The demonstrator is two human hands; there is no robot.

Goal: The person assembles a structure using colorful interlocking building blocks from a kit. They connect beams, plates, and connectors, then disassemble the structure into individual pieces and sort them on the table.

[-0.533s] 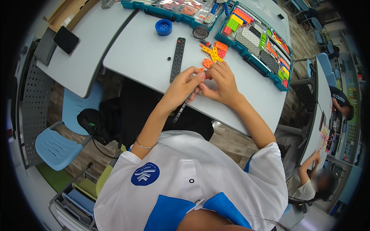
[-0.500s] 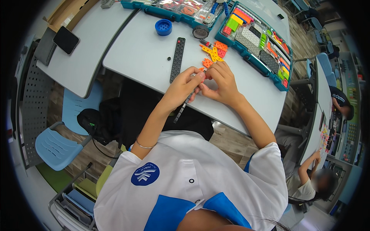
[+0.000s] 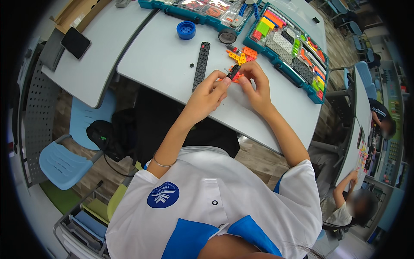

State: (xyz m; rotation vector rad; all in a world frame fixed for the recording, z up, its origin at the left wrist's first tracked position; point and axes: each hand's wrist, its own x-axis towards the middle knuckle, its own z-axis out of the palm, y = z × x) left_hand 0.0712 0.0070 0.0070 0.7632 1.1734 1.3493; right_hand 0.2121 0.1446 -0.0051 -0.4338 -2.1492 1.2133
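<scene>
Over the table's near edge, my left hand (image 3: 208,96) is closed, pinching a dark perforated building beam (image 3: 233,71) with red-pink parts attached. Thumb and fingers of my right hand (image 3: 257,86) curl against the other side of the same piece; the fingers partly hide it. Just beyond lie a yellow connector piece (image 3: 236,57) and orange perforated pieces (image 3: 250,52). A long black perforated beam (image 3: 201,65) rests flat to the left of my hands.
A blue wheel hub (image 3: 186,30), a dark wheel (image 3: 227,36) and a small black part (image 3: 191,65) lie on the table. Teal-edged kit cases (image 3: 280,65) line its far side. A phone (image 3: 76,42) sits at left; co-workers are at right.
The dark beam pointed down toward my body between my hands; now it points up and away above my fingertips. My right hand has shifted slightly, its fingers more raised.
</scene>
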